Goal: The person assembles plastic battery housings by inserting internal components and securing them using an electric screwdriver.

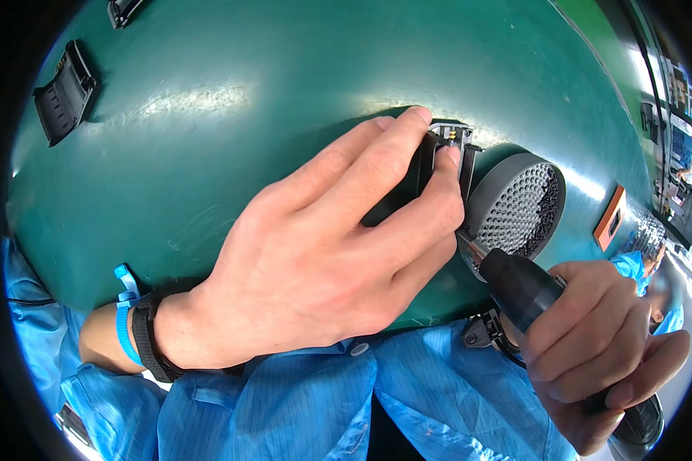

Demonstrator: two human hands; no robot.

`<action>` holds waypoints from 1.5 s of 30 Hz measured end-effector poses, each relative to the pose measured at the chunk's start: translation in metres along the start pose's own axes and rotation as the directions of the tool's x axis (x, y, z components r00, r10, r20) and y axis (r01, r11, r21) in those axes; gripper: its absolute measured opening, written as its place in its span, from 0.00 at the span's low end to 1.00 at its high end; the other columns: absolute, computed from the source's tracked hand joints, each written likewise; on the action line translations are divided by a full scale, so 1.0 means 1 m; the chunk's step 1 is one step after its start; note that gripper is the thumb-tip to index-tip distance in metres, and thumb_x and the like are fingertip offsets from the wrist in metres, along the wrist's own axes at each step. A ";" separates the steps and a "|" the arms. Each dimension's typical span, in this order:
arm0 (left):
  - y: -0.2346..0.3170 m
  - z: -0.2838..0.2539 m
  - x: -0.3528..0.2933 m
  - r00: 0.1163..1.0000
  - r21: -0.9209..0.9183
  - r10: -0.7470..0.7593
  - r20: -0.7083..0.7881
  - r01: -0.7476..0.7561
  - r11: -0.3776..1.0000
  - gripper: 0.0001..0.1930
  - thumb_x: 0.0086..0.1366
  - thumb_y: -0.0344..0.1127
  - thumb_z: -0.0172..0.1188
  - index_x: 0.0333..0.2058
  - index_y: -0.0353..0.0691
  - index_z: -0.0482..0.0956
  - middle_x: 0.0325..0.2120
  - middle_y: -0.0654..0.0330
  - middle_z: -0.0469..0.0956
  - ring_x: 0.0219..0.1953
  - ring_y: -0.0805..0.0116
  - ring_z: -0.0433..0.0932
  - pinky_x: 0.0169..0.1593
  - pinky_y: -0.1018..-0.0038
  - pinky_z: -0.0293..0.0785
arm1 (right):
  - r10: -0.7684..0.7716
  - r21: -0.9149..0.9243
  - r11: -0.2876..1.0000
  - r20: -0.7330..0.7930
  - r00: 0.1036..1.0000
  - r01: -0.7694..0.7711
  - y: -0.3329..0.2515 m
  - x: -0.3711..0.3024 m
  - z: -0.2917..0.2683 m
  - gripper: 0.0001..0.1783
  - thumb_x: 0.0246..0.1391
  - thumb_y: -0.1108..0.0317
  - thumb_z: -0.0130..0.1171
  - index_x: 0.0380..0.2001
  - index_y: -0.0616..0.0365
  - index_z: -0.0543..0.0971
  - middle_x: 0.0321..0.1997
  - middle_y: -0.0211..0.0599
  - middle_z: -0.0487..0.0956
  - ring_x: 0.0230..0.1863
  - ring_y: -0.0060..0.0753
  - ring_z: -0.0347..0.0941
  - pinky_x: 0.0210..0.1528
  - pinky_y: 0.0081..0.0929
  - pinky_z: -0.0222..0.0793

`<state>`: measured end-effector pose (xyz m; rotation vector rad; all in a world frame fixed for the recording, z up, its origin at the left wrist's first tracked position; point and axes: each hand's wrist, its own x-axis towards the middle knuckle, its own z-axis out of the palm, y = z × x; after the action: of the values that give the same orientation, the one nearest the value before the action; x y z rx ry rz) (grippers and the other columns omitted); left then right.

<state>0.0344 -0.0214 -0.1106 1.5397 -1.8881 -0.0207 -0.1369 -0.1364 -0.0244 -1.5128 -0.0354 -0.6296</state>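
Observation:
My left hand [323,246] reaches across the green table with its fingers closed around a black plastic part [426,165]. A metal piece with small gold-coloured contacts [452,135] shows at the part's far end, by my index fingertip. Most of the part is hidden under my hand. In my right hand [603,338] is a black electric screwdriver [523,286], held tilted with its tip pointing left, close to my left hand's lower fingers. Whether the tip touches anything is hidden. Just right of the part stands a round grey tray [490,190] with a perforated plate and small dark screws [547,201].
Another black plastic part [68,94] lies at the far left of the green table [207,154], and a piece of one [123,11] shows at the top edge. An orange-brown framed object [610,218] lies to the right. Beyond it, a person in blue [670,316] is partly visible.

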 end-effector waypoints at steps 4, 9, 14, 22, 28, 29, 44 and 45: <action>0.001 0.004 0.000 0.999 0.009 -0.014 -0.052 0.014 1.000 0.14 0.47 0.30 0.68 0.36 0.34 0.86 0.48 0.57 0.81 0.55 0.48 0.79 0.52 0.61 0.84 | -0.090 -0.029 0.996 -0.041 0.995 0.088 0.003 0.003 0.000 0.18 0.57 0.63 0.63 0.40 0.52 0.63 0.16 0.26 0.71 0.12 0.24 0.70 0.14 0.19 0.69; 0.005 0.002 0.005 0.993 -0.039 -0.118 0.005 0.118 0.992 0.10 0.51 0.27 0.68 0.34 0.35 0.85 0.47 0.57 0.81 0.54 0.49 0.79 0.52 0.61 0.85 | -0.026 -0.184 0.983 -0.069 0.997 0.013 -0.003 0.003 0.011 0.17 0.64 0.62 0.61 0.42 0.53 0.61 0.20 0.33 0.72 0.13 0.32 0.68 0.15 0.34 0.71; 0.008 0.004 0.009 0.998 -0.033 -0.059 -0.013 0.059 0.998 0.09 0.52 0.27 0.68 0.34 0.34 0.85 0.46 0.58 0.81 0.54 0.49 0.79 0.52 0.62 0.85 | -0.009 -0.109 0.994 0.001 1.000 0.009 0.004 0.003 0.009 0.17 0.65 0.62 0.61 0.43 0.52 0.62 0.21 0.35 0.73 0.14 0.33 0.69 0.18 0.35 0.72; 0.006 -0.005 0.017 0.989 -0.071 -0.085 0.121 0.094 0.993 0.17 0.48 0.33 0.70 0.39 0.34 0.85 0.52 0.56 0.79 0.58 0.48 0.77 0.55 0.58 0.81 | -0.184 -0.069 0.982 -0.113 0.976 0.177 0.022 0.010 0.000 0.15 0.54 0.70 0.63 0.35 0.57 0.65 0.13 0.29 0.72 0.10 0.22 0.69 0.11 0.17 0.66; 0.004 -0.012 0.018 0.979 -0.029 0.025 0.204 -0.019 0.999 0.25 0.43 0.34 0.71 0.44 0.33 0.83 0.56 0.54 0.77 0.60 0.45 0.75 0.57 0.56 0.79 | -0.275 -0.063 0.960 -0.410 0.870 0.274 -0.025 -0.010 -0.037 0.15 0.55 0.61 0.60 0.36 0.55 0.66 0.11 0.24 0.68 0.08 0.20 0.62 0.14 0.12 0.64; 0.004 -0.012 0.017 0.979 -0.020 0.022 0.205 -0.018 1.000 0.26 0.41 0.33 0.72 0.44 0.33 0.83 0.56 0.54 0.77 0.60 0.45 0.75 0.57 0.56 0.79 | -0.237 -0.087 0.971 -0.372 0.897 0.221 -0.024 -0.008 -0.040 0.17 0.58 0.59 0.59 0.39 0.56 0.64 0.14 0.28 0.71 0.11 0.23 0.67 0.16 0.20 0.69; 0.002 -0.011 0.017 0.982 -0.033 0.012 0.191 -0.005 0.999 0.28 0.39 0.31 0.72 0.44 0.34 0.83 0.55 0.54 0.78 0.60 0.45 0.76 0.56 0.55 0.79 | -0.018 -0.020 1.000 -0.338 0.941 0.012 -0.011 -0.001 -0.036 0.12 0.54 0.64 0.53 0.37 0.55 0.65 0.17 0.33 0.72 0.16 0.27 0.69 0.22 0.27 0.70; 0.002 -0.011 0.018 0.982 -0.036 0.015 0.187 -0.008 0.999 0.27 0.40 0.32 0.72 0.44 0.34 0.83 0.55 0.54 0.78 0.59 0.45 0.76 0.56 0.55 0.79 | -0.015 -0.016 1.000 -0.341 0.940 0.010 -0.011 -0.001 -0.037 0.12 0.54 0.63 0.53 0.37 0.55 0.65 0.17 0.33 0.72 0.16 0.27 0.69 0.23 0.27 0.70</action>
<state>0.0374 -0.0322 -0.0930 1.5486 -2.0309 -0.1992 -0.1550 -0.1695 -0.0178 -1.3992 0.2264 -0.8966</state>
